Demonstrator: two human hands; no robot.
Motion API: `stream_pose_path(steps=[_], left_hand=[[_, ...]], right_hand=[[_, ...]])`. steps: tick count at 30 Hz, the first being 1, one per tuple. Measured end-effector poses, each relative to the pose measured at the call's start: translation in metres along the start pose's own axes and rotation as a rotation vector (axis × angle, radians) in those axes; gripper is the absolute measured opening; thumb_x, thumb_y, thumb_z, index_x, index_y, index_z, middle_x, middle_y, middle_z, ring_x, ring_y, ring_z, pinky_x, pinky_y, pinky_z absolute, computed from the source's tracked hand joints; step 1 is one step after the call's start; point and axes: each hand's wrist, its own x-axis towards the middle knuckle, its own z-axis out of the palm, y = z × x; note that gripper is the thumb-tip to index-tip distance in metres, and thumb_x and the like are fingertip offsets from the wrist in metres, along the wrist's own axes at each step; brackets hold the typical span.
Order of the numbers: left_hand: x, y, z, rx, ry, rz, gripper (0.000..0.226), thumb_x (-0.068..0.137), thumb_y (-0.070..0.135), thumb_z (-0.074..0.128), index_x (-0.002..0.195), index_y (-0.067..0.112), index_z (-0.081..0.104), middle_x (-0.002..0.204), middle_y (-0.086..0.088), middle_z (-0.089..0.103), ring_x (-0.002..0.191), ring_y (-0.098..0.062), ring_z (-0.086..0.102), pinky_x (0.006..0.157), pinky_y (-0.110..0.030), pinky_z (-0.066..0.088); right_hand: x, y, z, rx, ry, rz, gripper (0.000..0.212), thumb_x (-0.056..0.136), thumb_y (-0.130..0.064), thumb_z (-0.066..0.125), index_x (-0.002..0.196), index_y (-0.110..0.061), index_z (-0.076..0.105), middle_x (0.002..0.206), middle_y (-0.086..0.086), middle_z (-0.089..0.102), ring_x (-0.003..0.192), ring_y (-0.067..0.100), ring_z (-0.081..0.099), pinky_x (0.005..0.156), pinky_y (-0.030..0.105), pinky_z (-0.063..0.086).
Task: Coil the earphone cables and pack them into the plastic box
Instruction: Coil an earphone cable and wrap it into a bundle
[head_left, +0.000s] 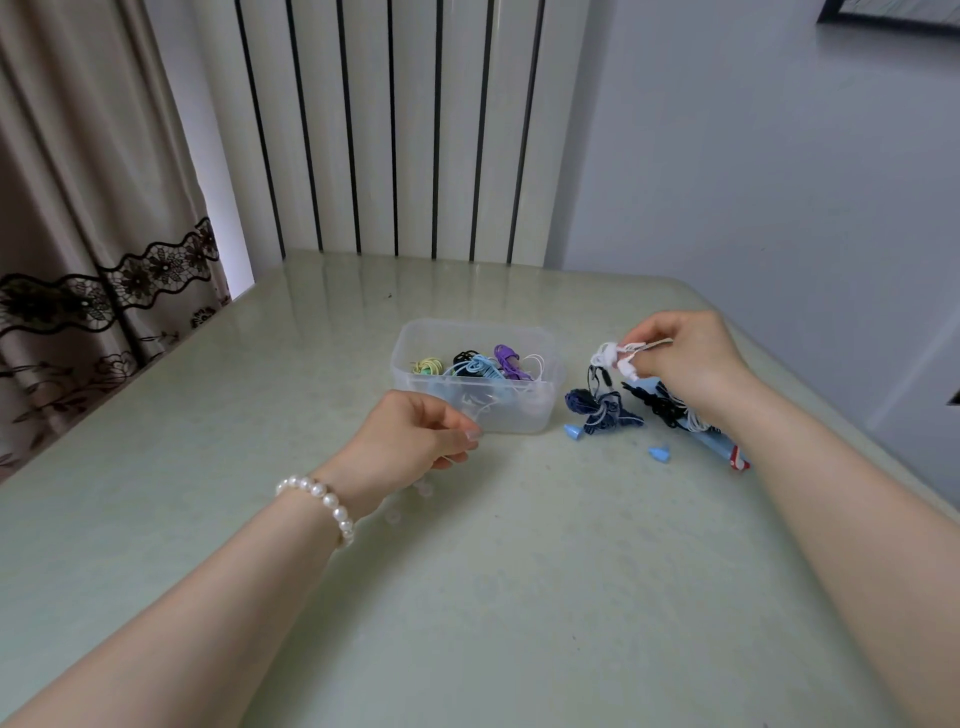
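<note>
The fingers (636, 358) of the right hand (691, 364) pinch a pair of white earbuds (615, 358) above the counter (519, 597), to the right of the clear plastic box (524, 415). The left hand (410, 436), with a pearl bracelet (324, 501) at its wrist, has its fingers curled round a thin white cable (457, 457) just in front of the box. Inside the box lie coiled earphone cables: yellow-green (428, 366), black (466, 357), light blue (475, 370), purple (506, 358) and white (535, 364). Beside the box on the right sit a dark blue cable bundle (602, 410), a black cable bundle (657, 408), a light blue card (711, 441) and two small blue pieces (573, 431).
</note>
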Motion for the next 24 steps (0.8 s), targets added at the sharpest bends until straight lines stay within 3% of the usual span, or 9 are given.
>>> stream_pose_path(steps=[5,9,12,15,18,21,24], left_hand=[[-0.001,0.000,0.000,-0.001,0.004,-0.001,0.011,0.081,0.004,0.066,0.071,0.008,0.068,0.066,-0.002,0.065,0.052,-0.002,0.057,0.056,-0.011,0.049],[-0.001,0.000,-0.001,-0.010,0.002,-0.001,0.009,0.082,0.003,0.065,0.074,0.006,0.068,0.067,-0.002,0.065,0.051,0.000,0.058,0.057,-0.012,0.050],[-0.002,0.001,0.000,-0.006,0.006,-0.001,0.008,0.082,0.003,0.065,0.074,0.005,0.067,0.068,-0.004,0.064,0.058,-0.008,0.058,0.057,-0.011,0.049],[-0.002,0.002,0.000,0.005,0.005,-0.003,0.007,0.081,0.003,0.066,0.075,0.005,0.068,0.070,-0.006,0.064,0.063,-0.013,0.056,0.054,-0.010,0.048],[-0.003,0.004,-0.001,0.004,0.007,-0.008,0.004,0.081,0.003,0.066,0.077,0.003,0.068,0.071,-0.008,0.064,0.064,-0.014,0.056,0.049,-0.010,0.046],[-0.004,0.005,-0.001,0.007,0.013,-0.014,0.005,0.081,0.002,0.066,0.077,0.004,0.067,0.067,-0.006,0.063,0.060,-0.011,0.055,0.042,-0.009,0.040],[-0.004,0.005,-0.003,0.014,0.021,-0.015,0.010,0.081,0.003,0.066,0.072,0.009,0.067,0.064,-0.003,0.063,0.055,-0.008,0.055,0.040,-0.012,0.041]], right_hand=[[-0.003,-0.002,0.010,-0.183,0.122,-0.008,0.010,0.070,-0.011,0.076,0.072,-0.010,0.067,0.065,-0.003,0.057,0.064,0.017,0.050,0.062,0.023,0.036],[-0.005,-0.004,0.013,-0.145,0.248,-0.116,0.009,0.074,-0.015,0.073,0.072,-0.012,0.065,0.078,0.003,0.058,0.071,0.018,0.050,0.062,0.025,0.033],[-0.006,-0.006,0.015,-0.026,0.330,-0.232,0.016,0.072,-0.016,0.075,0.070,-0.006,0.062,0.085,0.003,0.058,0.078,0.015,0.052,0.066,0.024,0.035],[-0.007,-0.005,0.019,-0.076,0.265,-0.270,0.012,0.071,-0.007,0.074,0.068,-0.003,0.063,0.084,0.002,0.058,0.079,0.018,0.055,0.063,0.017,0.038],[-0.008,-0.004,0.022,-0.050,0.225,-0.273,0.020,0.071,-0.009,0.074,0.060,-0.012,0.058,0.084,0.005,0.062,0.074,0.018,0.054,0.066,0.024,0.037],[-0.019,-0.011,0.029,0.031,0.036,-0.275,0.035,0.069,-0.011,0.076,0.051,-0.017,0.048,0.077,0.004,0.062,0.062,0.014,0.052,0.063,0.024,0.039],[-0.028,-0.014,0.042,-0.021,-0.177,-0.202,0.037,0.074,-0.014,0.073,0.053,-0.012,0.043,0.062,0.005,0.049,0.054,0.014,0.040,0.054,0.025,0.033]])
